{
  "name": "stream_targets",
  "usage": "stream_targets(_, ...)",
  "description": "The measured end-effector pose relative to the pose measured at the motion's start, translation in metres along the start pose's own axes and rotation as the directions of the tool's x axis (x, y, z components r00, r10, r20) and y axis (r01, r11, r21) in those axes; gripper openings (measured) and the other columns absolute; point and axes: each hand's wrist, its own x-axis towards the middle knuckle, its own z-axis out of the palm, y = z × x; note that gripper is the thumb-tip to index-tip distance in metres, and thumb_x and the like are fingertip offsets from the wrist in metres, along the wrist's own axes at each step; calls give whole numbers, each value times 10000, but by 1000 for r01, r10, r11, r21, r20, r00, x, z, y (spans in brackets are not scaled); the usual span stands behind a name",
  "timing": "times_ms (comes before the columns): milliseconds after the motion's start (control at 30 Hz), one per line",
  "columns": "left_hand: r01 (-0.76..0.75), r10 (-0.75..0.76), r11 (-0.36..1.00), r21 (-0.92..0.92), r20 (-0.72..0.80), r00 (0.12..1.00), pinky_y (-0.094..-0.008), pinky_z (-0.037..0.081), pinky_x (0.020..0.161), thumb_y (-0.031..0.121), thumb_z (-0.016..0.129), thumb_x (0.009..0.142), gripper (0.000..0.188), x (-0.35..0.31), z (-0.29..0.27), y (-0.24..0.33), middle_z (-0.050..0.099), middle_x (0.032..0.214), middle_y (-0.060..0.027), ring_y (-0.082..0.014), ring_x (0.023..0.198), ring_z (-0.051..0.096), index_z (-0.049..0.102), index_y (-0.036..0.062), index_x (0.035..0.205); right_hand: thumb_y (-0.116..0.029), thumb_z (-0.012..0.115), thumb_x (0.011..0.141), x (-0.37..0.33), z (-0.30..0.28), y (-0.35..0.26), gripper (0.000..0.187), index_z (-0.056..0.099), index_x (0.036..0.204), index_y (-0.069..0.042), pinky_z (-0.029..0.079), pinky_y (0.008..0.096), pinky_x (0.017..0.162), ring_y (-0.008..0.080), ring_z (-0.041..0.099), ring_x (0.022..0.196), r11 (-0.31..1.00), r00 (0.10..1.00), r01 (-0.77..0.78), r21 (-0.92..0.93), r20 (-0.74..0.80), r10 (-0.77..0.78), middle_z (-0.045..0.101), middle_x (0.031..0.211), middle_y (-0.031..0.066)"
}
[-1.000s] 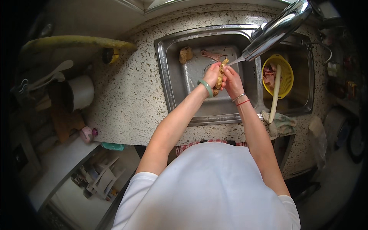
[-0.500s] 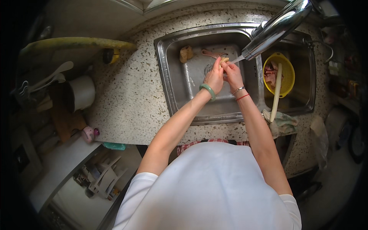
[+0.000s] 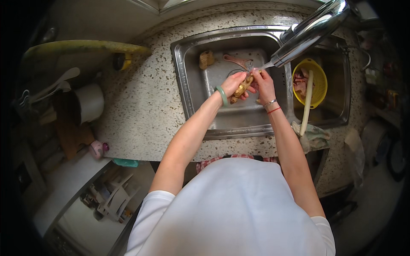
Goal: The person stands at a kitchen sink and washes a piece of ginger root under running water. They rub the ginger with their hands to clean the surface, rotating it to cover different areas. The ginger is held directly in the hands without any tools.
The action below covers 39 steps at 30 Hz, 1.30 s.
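A knobbly piece of ginger (image 3: 241, 88), brown with pale yellow patches, is held over the left sink basin under the tap. My left hand (image 3: 232, 83), with a green bangle at its wrist, is closed around the ginger from the left. At its upper end, the fingers of my right hand (image 3: 265, 88) are pinched on the root close to the water stream; their tips are partly hidden. Beyond my hands a tool with a pinkish handle (image 3: 234, 59), perhaps a peeler, lies on the basin floor. A tan chunk (image 3: 207, 59) sits in the far left corner.
The chrome tap (image 3: 305, 36) reaches in from the upper right. In the right basin, a yellow colander (image 3: 323, 91) holds raw meat (image 3: 300, 83), and a long pale stalk (image 3: 308, 102) lies across it. A cloth (image 3: 314, 136) rests on the front edge. Speckled counter (image 3: 141, 106) borders the left.
My hands have turned and moved slightly apart, so the ginger that was mostly covered now shows between them. My left hand has shifted left and my right hand a little toward me.
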Motion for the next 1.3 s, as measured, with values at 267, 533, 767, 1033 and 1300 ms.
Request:
stream_targets(267, -34, 437, 554, 832, -256, 863, -367, 422, 880, 193, 588, 797, 680, 4, 9, -20, 484, 1146, -244, -363, 1040, 508, 279, 6, 1373, -381, 562, 888, -11, 10, 5, 359, 590, 817, -30, 419, 221, 452, 84, 530, 567, 992, 988, -59, -111, -149, 42, 576, 666, 23)
stream_targets(533, -102, 454, 529, 842, -179, 873, -366, 423, 896, 118, 631, 727, 763, 0, 9, -14, 487, 1153, -245, -361, 1059, 512, 257, -9, 1379, -245, 470, 928, -15, 28, -10, 272, 498, 785, -16, 414, 434, 563, 410, 533, 640, 635, 887, 402, -659, 109, -448, 560, 690, 207)
stream_targets(767, -182, 286, 874, 450, -175, 942, -316, 459, 799, 112, 624, 709, 786, 0, 0, -12, 557, 1000, -181, -269, 901, 570, 254, 30, 1398, -165, 454, 936, -16, 7, 10, 146, 517, 980, -41, 467, 305, 530, 197, 572, 591, 868, 956, 295, -400, 111, -273, 593, 738, 96)
stream_targets(1033, -154, 477, 500, 852, -122, 870, -324, 488, 702, 171, 590, 801, 468, 1, -5, -12, 640, 899, -155, -254, 790, 622, 502, 93, 1254, -303, 601, 862, 1, -4, -13, 430, 500, 1206, -65, 505, 259, 576, 113, 574, 772, 982, 993, -116, -152, 21, 120, 556, 1055, 71)
stream_targets(1300, -60, 380, 680, 731, -282, 881, -315, 503, 623, 187, 659, 755, 587, 10, -2, -1, 658, 926, -158, -212, 709, 636, 452, 88, 1295, -212, 609, 865, -10, 17, -3, 206, 630, 920, -15, 480, 241, 692, 109, 556, 858, 910, 941, 320, -263, -25, -338, 509, 1075, 55)
